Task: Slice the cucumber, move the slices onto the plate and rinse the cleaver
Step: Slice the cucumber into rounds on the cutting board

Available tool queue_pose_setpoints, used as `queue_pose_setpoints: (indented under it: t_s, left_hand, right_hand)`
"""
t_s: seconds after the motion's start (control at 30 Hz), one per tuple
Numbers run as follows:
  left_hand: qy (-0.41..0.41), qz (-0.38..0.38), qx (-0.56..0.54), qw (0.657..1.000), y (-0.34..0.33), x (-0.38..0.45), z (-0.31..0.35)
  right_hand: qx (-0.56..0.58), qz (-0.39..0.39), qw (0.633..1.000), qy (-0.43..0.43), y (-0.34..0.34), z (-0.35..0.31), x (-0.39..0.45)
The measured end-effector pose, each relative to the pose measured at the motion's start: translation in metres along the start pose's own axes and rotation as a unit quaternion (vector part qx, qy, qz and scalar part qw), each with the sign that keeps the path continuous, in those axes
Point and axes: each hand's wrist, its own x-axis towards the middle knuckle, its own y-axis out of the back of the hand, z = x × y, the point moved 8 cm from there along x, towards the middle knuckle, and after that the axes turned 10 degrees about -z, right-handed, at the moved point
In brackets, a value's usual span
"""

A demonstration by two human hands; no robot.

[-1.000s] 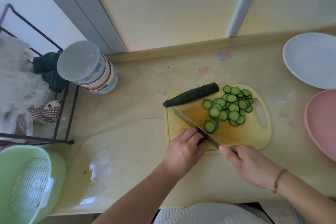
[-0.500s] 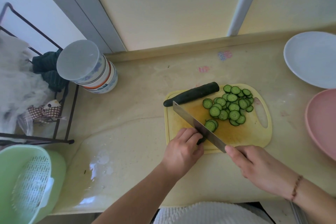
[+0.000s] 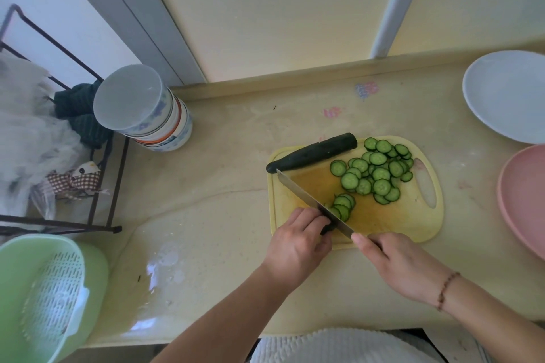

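- Where the pale counter (image 3: pixel 224 180) meets the far wall, a low raised lip runs left to right; its near edge runs along the bottom of the view, in front of the person.
- A yellow cutting board (image 3: pixel 383 221) lies right of centre, its near edge close to the counter's near edge and its handle slot at the right end.
- Bare counter stretches left of the board to a stack of bowls (image 3: pixel 147 109) and a dark wire rack (image 3: pixel 97 186) at the far left.
- A green colander basket (image 3: pixel 44 298) sits at the near left corner.
- To the right of the board, a white plate (image 3: pixel 507 94) lies far and a pink plate (image 3: pixel 525 197) lies nearer, both cut off by the frame's edge.
- A whole dark cucumber (image 3: pixel 312 155) lies along the board's far edge.
- A heap of cucumber slices (image 3: pixel 374 171) covers the board's far right part; a few more fan out just right of the blade.
- The left hand (image 3: pixel 298 242) reaches in from the near side, fingers curled down on a short cucumber stub (image 3: pixel 327 228) at the board's near left edge.
- The right hand (image 3: pixel 404 268), with a beaded bracelet at the wrist, grips the handle of the cleaver (image 3: pixel 312 203).
- The blade runs diagonally from near right to far left, edge down against the left knuckles.
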Motion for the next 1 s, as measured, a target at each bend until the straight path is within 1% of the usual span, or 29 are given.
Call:
queue_pose_setpoints:
  t_s: [0.3, 0.53, 0.8, 1.0]
  left_hand:
    - [-0.001, 0.000, -0.005, 1.000, 0.000, -0.005, 0.001]
    - [0.014, -0.009, -0.002, 1.000, 0.000, -0.002, 0.000]
    - [0.012, -0.011, -0.006, 1.000, 0.000, -0.002, 0.001]
    - [0.010, -0.010, -0.004, 1.000, -0.002, -0.003, 0.000]
  right_hand:
    - [0.028, 0.020, 0.999, -0.016, 0.013, 0.012, -0.005]
    - [0.041, 0.014, 0.999, 0.021, 0.010, 0.000, -0.022]
    - [0.037, 0.006, 0.999, 0.010, 0.012, -0.003, -0.028]
    - [0.053, -0.020, 0.998, -0.006, 0.006, -0.001, -0.016]
